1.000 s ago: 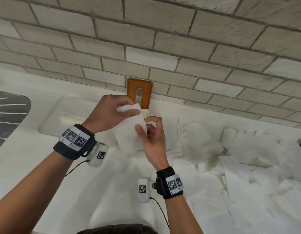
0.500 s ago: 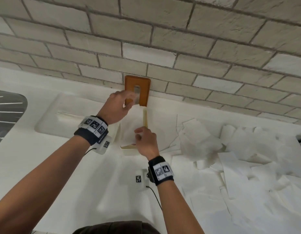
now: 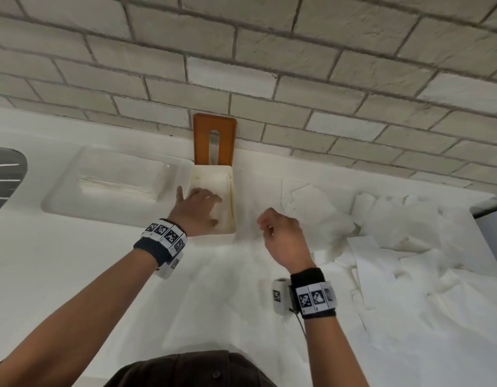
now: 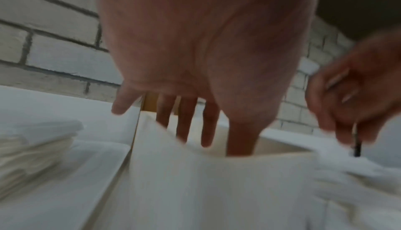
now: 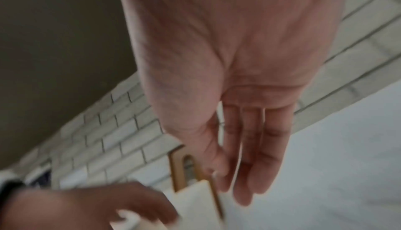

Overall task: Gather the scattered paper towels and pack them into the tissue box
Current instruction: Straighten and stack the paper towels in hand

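The tissue box point(image 3: 232, 196) is a white open box on the counter, with its orange lid point(image 3: 202, 141) stood up against the brick wall. My left hand point(image 3: 205, 205) reaches into it, straight fingers point(image 4: 190, 130) pressing down on the folded paper towels point(image 3: 211, 180) inside. Just right of the box, my right hand point(image 3: 272, 224) hovers over the counter with loose fingers point(image 5: 249, 173) and holds nothing. Scattered paper towels point(image 3: 395, 247) cover the counter to the right.
A shallow white tray point(image 3: 74, 169) left of the box holds a flat stack of towels point(image 3: 116, 185). At the far left edge is a dark grooved surface point(image 3: 4, 174). The brick wall runs right behind the box. White counter lies between me and the box.
Both hands held a folded towel above the box and lowered it in. The right hand has let go and drawn back to the right; the left hand now presses down inside the box.
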A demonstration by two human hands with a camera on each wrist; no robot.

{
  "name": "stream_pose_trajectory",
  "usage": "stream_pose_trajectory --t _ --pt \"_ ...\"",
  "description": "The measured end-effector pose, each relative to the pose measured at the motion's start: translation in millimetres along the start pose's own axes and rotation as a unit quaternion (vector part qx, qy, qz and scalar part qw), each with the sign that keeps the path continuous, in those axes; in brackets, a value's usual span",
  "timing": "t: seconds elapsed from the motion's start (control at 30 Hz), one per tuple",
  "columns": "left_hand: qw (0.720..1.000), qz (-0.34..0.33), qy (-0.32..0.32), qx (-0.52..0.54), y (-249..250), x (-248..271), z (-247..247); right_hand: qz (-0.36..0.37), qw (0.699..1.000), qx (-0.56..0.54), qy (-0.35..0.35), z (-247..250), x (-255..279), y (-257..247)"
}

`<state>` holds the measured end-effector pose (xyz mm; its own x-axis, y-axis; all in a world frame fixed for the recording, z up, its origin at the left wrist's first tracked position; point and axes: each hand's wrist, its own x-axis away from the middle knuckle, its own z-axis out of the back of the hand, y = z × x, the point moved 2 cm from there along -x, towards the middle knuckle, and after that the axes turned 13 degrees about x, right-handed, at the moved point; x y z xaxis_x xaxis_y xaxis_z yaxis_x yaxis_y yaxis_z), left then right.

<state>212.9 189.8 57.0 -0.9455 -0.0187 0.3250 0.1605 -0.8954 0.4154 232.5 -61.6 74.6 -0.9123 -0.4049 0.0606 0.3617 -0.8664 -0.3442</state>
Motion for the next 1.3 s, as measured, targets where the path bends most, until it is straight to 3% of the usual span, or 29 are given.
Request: stream_pose_trajectory --t 0.07,0.13,0.17,0.27,0.43,0.53,0.6,0.7,0.87,0.93,1.07,1.2,1.3 --pt "0.988 -0.072 0.131 0.046 13 16 0 0.026 0.996 0.037 -0.076 -6 13 30" --pt "0.947 -0.17 0.25 0.109 28 38 -5 0.059 0.983 0.037 -0.172 -20 31 41" --pt "0.929 -0.206 0.277 0.133 35 48 -9 0.083 0.974 0.054 -0.204 -30 41 43" --pt "0.916 -0.25 0.262 0.171 51 71 -22 0.156 0.943 0.173 -0.237 -62 63 39" --pt "0.932 -0.222 0.186 0.22 42 90 -54 0.158 0.941 0.214 -0.208 -69 60 31" --pt "0.935 -0.169 0.133 0.281 36 98 -60 0.133 0.975 0.089 -0.156 -54 58 28" --pt "0.923 -0.15 0.079 0.346 39 103 -55 0.096 0.992 -0.037 -0.076 -31 57 25" --pt "0.875 -0.139 0.028 0.463 53 105 -39 0.032 0.971 -0.237 -0.018 13 58 11" --pt "0.797 -0.092 0.131 0.582 73 90 -8 -0.012 0.927 -0.373 0.023 34 52 2" --pt "0.78 -0.086 0.153 0.601 76 85 4 -0.038 0.918 -0.392 0.046 29 51 7" --pt "0.776 -0.094 0.178 0.597 76 81 15 -0.082 0.891 -0.437 0.089 22 55 9" --pt "0.756 -0.087 0.199 0.618 71 77 17 -0.087 0.895 -0.428 0.091 17 57 14" --pt "0.771 -0.072 0.222 0.592 59 74 20 -0.117 0.889 -0.431 0.104 15 56 23"
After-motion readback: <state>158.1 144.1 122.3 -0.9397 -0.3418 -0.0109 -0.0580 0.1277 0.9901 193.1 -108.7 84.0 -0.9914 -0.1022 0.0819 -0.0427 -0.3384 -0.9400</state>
